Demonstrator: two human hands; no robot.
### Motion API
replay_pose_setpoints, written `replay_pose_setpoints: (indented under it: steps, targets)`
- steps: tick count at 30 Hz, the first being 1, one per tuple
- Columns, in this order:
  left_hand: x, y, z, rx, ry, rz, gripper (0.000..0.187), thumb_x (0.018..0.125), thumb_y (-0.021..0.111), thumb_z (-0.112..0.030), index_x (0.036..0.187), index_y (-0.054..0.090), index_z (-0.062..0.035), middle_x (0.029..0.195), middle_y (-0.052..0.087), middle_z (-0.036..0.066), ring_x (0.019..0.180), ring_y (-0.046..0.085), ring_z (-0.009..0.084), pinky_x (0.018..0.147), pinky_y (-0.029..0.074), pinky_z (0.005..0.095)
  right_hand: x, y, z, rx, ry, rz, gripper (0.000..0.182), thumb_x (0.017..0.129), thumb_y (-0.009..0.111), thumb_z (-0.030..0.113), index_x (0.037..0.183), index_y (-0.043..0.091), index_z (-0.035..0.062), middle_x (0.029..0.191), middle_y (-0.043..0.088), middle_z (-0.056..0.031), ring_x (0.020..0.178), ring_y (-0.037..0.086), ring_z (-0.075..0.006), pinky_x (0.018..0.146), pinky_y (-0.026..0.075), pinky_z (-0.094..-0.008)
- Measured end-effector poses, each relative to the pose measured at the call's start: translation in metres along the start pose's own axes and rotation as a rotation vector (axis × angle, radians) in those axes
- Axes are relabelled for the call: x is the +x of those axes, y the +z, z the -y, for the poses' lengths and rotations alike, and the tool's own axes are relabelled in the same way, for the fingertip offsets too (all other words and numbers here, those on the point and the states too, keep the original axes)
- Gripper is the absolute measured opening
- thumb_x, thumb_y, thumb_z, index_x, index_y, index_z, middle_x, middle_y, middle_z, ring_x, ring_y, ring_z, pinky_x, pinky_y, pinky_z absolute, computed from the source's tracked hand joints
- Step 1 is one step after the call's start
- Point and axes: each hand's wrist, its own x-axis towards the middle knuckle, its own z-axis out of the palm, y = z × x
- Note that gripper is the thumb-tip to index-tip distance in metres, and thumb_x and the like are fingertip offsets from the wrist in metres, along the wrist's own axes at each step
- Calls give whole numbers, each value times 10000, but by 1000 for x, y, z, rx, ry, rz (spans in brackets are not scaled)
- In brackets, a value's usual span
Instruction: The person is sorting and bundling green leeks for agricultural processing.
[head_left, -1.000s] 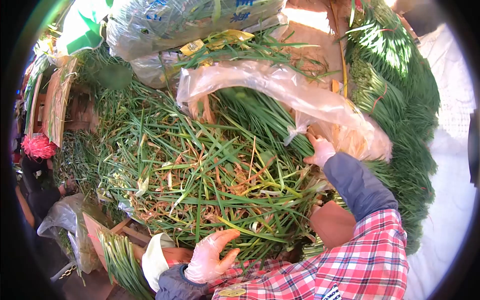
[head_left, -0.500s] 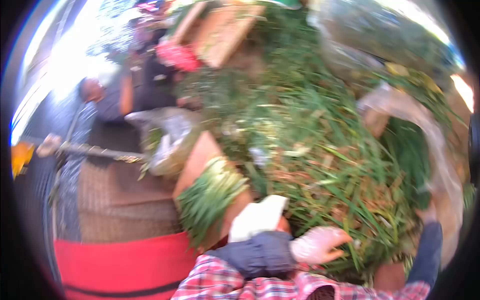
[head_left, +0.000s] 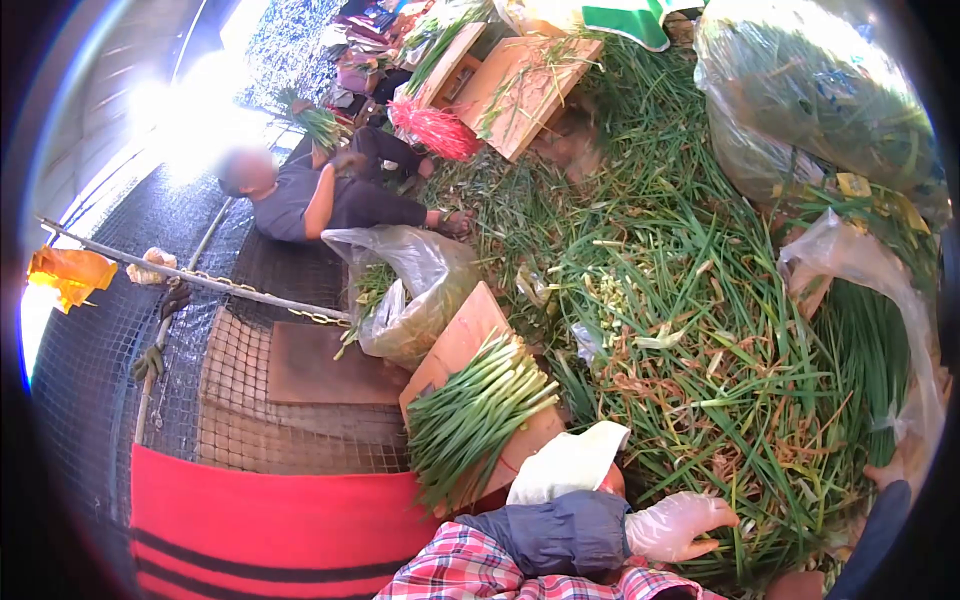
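My left hand [head_left: 682,525], in a thin clear glove, is low and right of centre over loose green leaves, thumb and fingers apart with nothing between them. My right hand [head_left: 886,474] is at the far right, by a bundle of long green leaves [head_left: 868,345] in an open clear bag [head_left: 865,255]; its fingers are mostly hidden. Left of my left arm, a bunch of green stalks with pale ends [head_left: 485,415] lies on a tilted wooden board [head_left: 535,437]. A white cloth [head_left: 568,462] is beside the board.
A co-worker [head_left: 300,200] sits at the upper left. Near them are a clear plastic bag [head_left: 425,290], red strands [head_left: 435,130] and a wooden board [head_left: 535,85]. Red fabric [head_left: 270,520] spans the lower left. A large filled bag [head_left: 810,95] stands upper right.
The view has shifted, so the surroundings appear further right and are sharper. My right hand sits lower and closer to the right edge. My left hand is still open over the leaves.
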Motion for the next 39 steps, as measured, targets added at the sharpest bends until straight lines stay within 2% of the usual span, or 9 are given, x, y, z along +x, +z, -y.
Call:
replay_pose_setpoints:
  steps: [4, 7, 9, 11, 15, 24, 27, 32, 39]
  targets:
    - [3, 6, 4, 17, 34, -31, 378, 791, 590, -175, 1125, 501, -24, 978, 535, 173, 899, 532, 372, 754, 430, 454, 6, 28, 0, -56, -225, -174, 602, 611, 680, 31, 1176, 473, 6, 984, 625, -71, 837, 605, -189, 790, 487, -330]
    - [4, 8, 6, 46, -21, -19, 383, 791, 588, -180, 1129, 500, -22, 971, 539, 174, 902, 533, 372, 757, 431, 455, 23, 36, 7, 869, 13, -182, 624, 601, 676, 50, 1183, 455, 3, 994, 612, -78, 839, 597, -192, 769, 491, -320]
    - [3, 10, 6, 53, -16, -38, 382, 789, 587, -182, 1125, 503, -20, 961, 543, 177, 899, 535, 371, 758, 432, 455, 26, 33, 4, 869, -6, -251, 650, 585, 687, 55, 1189, 451, 4, 1010, 603, -91, 857, 593, -197, 769, 490, -316]
    - [4, 9, 6, 52, -14, -36, 383, 787, 588, -184, 1123, 506, -19, 958, 546, 180, 898, 536, 370, 760, 434, 454, 14, 25, 18, -62, -391, -465, 675, 567, 706, 56, 1193, 458, 5, 1030, 596, -107, 880, 591, -202, 782, 486, -320]
    - [5, -10, -9, 63, -85, 0, 384, 802, 571, -193, 1139, 504, -23, 1000, 550, 181, 930, 538, 367, 798, 440, 441, 15, 25, 28, -4, -229, -91, 746, 536, 761, 95, 1211, 465, -16, 1053, 597, -125, 956, 586, -236, 869, 454, -341]
    - [7, -17, -21, 142, -31, 18, 363, 805, 611, -215, 1116, 558, -37, 1072, 595, 156, 952, 578, 338, 812, 474, 401, -68, -38, 245, -815, -56, -292, 794, 540, 803, 348, 1209, 499, 48, 1174, 554, -203, 997, 582, -335, 891, 451, -373]
    - [10, -18, -30, 99, -62, 39, 363, 800, 623, -198, 1120, 556, -42, 1081, 592, 150, 961, 576, 334, 818, 471, 396, -78, -78, 235, -408, -316, -229, 846, 522, 829, 238, 1262, 465, 51, 1218, 539, -156, 1071, 542, -259, 918, 431, -342]
    - [6, -17, -29, 58, -16, 20, 362, 793, 630, -181, 1118, 554, -42, 1069, 592, 155, 962, 578, 334, 818, 470, 394, -98, -9, 175, -154, 192, 113, 748, 597, 812, 278, 1244, 504, 63, 1121, 587, -151, 1061, 515, -264, 909, 392, -345]
    - [-7, -21, -32, -122, -63, 14, 418, 793, 643, -205, 1163, 548, -36, 1100, 596, 164, 1014, 581, 291, 858, 458, 354, -175, -19, 171, 519, 99, 14, 559, 671, 787, 197, 1151, 554, 32, 957, 630, -53, 858, 578, -164, 727, 495, -322]
